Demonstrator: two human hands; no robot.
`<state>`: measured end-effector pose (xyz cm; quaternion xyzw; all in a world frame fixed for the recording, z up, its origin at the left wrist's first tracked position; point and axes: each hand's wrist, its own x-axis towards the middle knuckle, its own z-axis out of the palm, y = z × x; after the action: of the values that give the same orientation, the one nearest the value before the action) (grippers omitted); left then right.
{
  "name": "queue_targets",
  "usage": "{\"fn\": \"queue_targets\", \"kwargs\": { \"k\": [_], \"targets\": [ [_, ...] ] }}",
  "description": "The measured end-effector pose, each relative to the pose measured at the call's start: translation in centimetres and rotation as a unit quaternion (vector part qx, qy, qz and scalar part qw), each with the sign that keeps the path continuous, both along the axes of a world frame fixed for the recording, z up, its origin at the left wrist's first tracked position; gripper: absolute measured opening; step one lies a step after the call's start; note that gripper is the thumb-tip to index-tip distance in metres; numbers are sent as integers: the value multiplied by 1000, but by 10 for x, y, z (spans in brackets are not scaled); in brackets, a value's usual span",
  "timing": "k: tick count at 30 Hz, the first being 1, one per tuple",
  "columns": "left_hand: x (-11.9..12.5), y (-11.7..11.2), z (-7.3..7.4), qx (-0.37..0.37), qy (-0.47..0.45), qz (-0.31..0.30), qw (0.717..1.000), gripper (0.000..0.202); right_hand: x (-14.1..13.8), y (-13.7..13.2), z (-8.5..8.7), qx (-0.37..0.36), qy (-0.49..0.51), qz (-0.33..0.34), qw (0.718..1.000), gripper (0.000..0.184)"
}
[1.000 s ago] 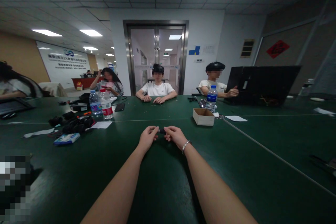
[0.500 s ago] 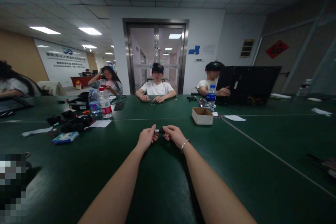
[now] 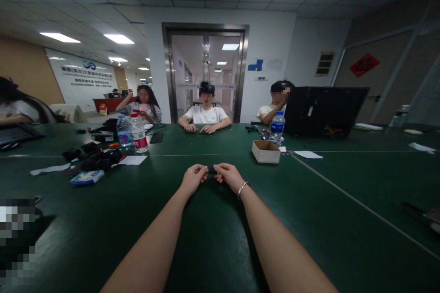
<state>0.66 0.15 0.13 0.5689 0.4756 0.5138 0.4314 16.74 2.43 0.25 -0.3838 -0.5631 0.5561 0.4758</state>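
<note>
The left hand (image 3: 194, 177) and right hand (image 3: 229, 177) pinch a small dark piece (image 3: 212, 170) between them, one at each end, over the table (image 3: 213, 233). Beyond the right hand, a box (image 3: 266, 157) stands open near a blue-capped bottle (image 3: 277, 129).

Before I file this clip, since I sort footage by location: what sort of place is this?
Probably an office: there's a large green table, a lettered company-style sign and a red desk resembling a reception counter.
</note>
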Motion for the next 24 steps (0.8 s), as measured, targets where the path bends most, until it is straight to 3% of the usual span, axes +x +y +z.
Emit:
{"fn": "queue_targets", "kwargs": {
  "k": [3,10,19,24],
  "targets": [
    [-1,-2,2,29,-12,-9,999,31,0,0,0,4,-1,-4,1000,28],
    [-2,-3,5,6,-54,4,999,31,0,0,-1,1,7,1,1000,28],
    [0,1,1,-2,-18,8,1000,45,1,-1,0,5,13,17,1000,29],
    [1,1,0,3,28,-17,999,38,0,-1,0,3,11,26,1000,28]
  ]
}}
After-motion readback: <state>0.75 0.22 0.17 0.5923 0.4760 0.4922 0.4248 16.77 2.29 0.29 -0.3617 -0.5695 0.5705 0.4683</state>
